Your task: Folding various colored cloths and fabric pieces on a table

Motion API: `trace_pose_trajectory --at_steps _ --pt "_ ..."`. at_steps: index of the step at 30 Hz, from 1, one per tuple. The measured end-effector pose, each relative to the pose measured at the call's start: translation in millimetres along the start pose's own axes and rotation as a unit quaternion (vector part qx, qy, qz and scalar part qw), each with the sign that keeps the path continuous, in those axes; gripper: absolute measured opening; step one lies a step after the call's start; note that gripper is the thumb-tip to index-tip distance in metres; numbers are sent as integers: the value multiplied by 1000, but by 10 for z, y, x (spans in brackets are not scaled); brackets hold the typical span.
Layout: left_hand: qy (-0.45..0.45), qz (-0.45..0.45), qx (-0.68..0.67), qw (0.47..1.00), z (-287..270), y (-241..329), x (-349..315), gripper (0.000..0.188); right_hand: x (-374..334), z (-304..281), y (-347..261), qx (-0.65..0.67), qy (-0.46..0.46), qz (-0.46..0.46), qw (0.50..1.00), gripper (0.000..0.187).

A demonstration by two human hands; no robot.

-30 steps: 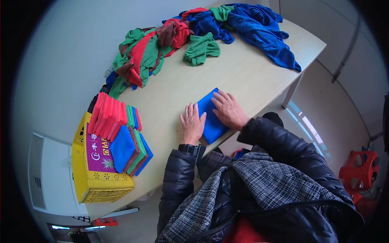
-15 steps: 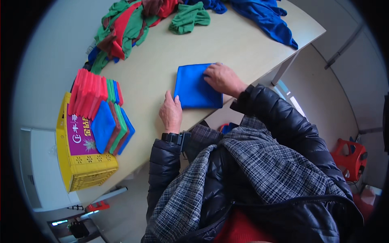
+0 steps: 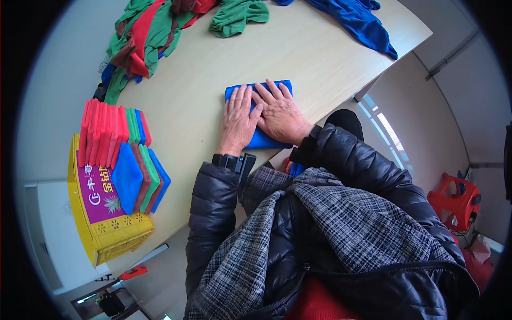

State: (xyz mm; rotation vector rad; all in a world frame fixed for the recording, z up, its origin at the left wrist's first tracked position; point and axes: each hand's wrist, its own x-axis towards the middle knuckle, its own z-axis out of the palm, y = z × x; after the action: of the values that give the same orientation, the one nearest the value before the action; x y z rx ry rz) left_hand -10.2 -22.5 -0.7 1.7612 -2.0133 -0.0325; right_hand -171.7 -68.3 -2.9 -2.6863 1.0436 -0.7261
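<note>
A blue cloth [image 3: 266, 140], folded into a flat square, lies near the table's front edge. My left hand [image 3: 238, 118] presses flat on its left part, fingers stretched out and pointing away from me. Across its middle and right part lies my right hand [image 3: 280, 113], also flat, with the fingers spread. The two hands touch near the left thumb and cover much of the cloth. Neither grips anything.
Left on the table stands a yellow box [image 3: 114, 234] with a purple panel, packed with folded red cloths [image 3: 101, 133] and several blue, green and brown ones. Loose green and red cloths [image 3: 144, 42], a green cloth [image 3: 238, 17] and a blue cloth [image 3: 354, 24] lie at the back.
My left hand has moved from the cloth's left edge onto its top. My right hand has come off the far right edge area and now lies flat across the middle, fingers spread.
</note>
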Motion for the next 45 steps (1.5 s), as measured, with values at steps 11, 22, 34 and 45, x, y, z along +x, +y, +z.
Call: trace_pose_trajectory --at_steps 11,22,34,45 --pt "-16 -53 46 997 -60 61 -50 70 159 -131 241 17 -44 43 998 68" --pt "-32 -97 73 992 -68 66 -52 69 125 -165 283 -1 -24 57 998 67" --pt "-13 -28 108 994 -166 162 -136 55 -214 -192 -84 21 -4 -21 1000 66" --pt "-42 -96 57 993 -136 145 -190 56 -95 -197 47 39 -42 -35 998 63"
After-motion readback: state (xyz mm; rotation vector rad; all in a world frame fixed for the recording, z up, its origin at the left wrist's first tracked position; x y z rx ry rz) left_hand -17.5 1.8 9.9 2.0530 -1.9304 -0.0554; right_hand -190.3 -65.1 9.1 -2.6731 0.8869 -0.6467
